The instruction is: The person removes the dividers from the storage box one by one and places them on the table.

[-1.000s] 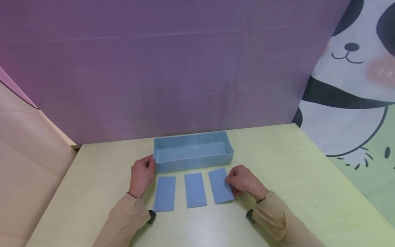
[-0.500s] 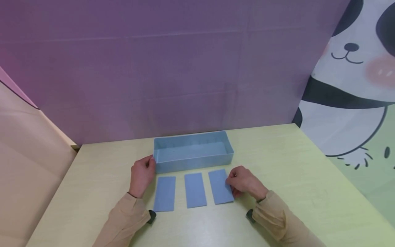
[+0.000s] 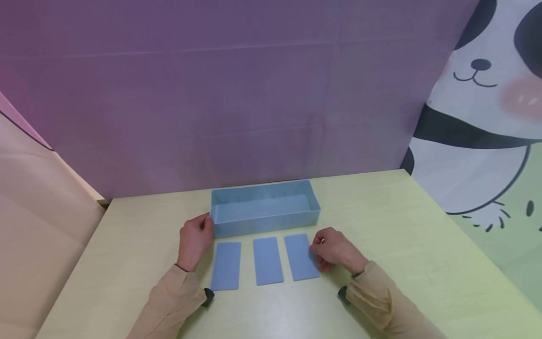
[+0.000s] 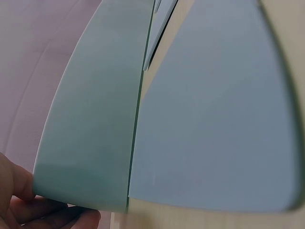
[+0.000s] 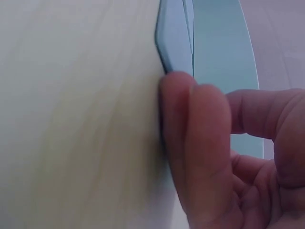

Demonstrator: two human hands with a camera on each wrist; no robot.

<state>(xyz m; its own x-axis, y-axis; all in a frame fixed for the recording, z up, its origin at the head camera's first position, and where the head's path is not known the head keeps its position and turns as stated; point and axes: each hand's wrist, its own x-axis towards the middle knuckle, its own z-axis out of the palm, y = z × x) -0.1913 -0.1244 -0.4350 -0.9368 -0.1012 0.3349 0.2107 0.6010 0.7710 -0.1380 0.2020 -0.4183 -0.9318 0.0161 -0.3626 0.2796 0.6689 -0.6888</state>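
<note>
Three flat blue rectangular pieces lie in a row on the table: the left piece, the middle piece and the right piece. Behind them stands a long, open-topped light blue box. My left hand holds the box's left end near its front corner; in the left wrist view the thumb meets the corner and the fingers curl behind it. At the right piece's outer edge, my right hand pinches with thumb and fingertips. Those fingers hide part of that edge in the right wrist view.
The pale wooden table extends to both sides. A purple cloth hangs behind its back edge, close to the box. At the right hangs a panda-printed cloth; a pale cloth hangs at the left.
The right piece has turned slightly and shifted a little toward the near side, its tilt now closer to the middle piece's. My left hand and the box have stayed put.
</note>
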